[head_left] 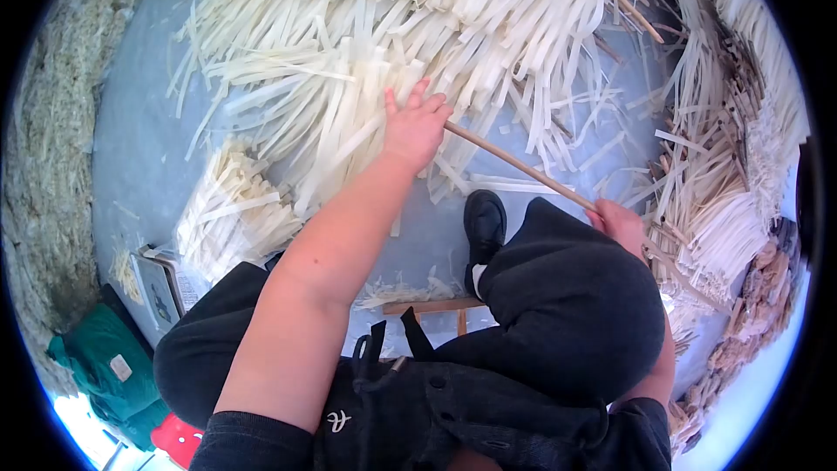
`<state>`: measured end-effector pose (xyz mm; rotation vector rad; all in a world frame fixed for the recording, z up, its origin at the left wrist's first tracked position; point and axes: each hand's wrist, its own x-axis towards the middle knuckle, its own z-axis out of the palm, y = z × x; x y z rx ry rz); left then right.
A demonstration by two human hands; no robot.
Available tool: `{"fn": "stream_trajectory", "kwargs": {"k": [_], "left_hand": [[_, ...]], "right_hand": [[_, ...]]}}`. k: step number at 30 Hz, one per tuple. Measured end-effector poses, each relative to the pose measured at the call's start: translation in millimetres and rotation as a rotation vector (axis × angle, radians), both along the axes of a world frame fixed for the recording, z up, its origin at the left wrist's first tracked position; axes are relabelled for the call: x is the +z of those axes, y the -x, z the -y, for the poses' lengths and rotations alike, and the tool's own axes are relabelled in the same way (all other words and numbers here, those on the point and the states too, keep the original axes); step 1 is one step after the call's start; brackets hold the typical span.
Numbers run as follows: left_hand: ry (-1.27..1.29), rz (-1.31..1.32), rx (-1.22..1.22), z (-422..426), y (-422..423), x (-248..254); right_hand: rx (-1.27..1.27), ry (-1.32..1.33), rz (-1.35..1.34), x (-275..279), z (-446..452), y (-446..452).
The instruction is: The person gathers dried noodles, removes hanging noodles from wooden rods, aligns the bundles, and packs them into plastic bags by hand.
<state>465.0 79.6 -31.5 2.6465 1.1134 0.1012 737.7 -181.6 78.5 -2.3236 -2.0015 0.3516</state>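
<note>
A long, thin wooden stick (519, 164) slants between my two hands, above the floor. My left hand (416, 129) is at its upper end. The thumb and forefinger side is closed around the stick, while the other fingers point out over the pale strips (349, 113). How the thumb sits is hidden. Beside my knee, my right hand (617, 223) grips the same stick farther down, and the lower part of the stick runs on past it to the right. Flat, cream-coloured strips lie in thick overlapping layers just ahead of my left hand.
A bundle of strips (231, 214) lies on the grey floor (139, 139) at left. More strips and sticks (728, 235) are piled along the right side. A low wooden stool (436, 305) is between my legs. A green cloth item (113, 375) and a red item (179, 440) sit at lower left.
</note>
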Motion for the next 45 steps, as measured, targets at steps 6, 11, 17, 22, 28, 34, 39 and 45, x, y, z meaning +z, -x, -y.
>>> {"fn": "stream_trajectory", "kwargs": {"k": [6,11,17,22,28,34,39,45], "left_hand": [[0.055,-0.015,-0.083,15.7,-4.3,20.4],[0.090,-0.107,-0.091,20.4,9.8,54.1],[0.065,-0.044,-0.161,26.7,4.4,32.0],[0.123,0.034,-0.137,7.9,14.6,16.9],[0.134,-0.035,-0.152,5.9,6.6,9.2],[0.185,-0.128,-0.074,-0.4,6.8,12.1],[0.234,-0.237,-0.017,-7.2,9.5,10.9],[0.320,0.307,-0.276,16.4,4.0,57.4]], "right_hand": [[0.045,-0.027,0.296,18.0,108.3,-65.7],[-0.184,0.203,0.096,5.4,116.4,-60.0],[-0.184,0.360,-0.850,-33.5,-45.8,46.4],[-0.140,0.300,-0.519,-18.5,-61.0,59.5],[0.034,0.147,-0.079,-13.7,-6.4,9.9],[0.087,0.075,0.286,8.9,71.3,-45.1],[0.007,-0.036,0.326,51.3,129.1,-72.5],[-0.148,-0.108,0.350,94.8,175.5,-82.6]]}}
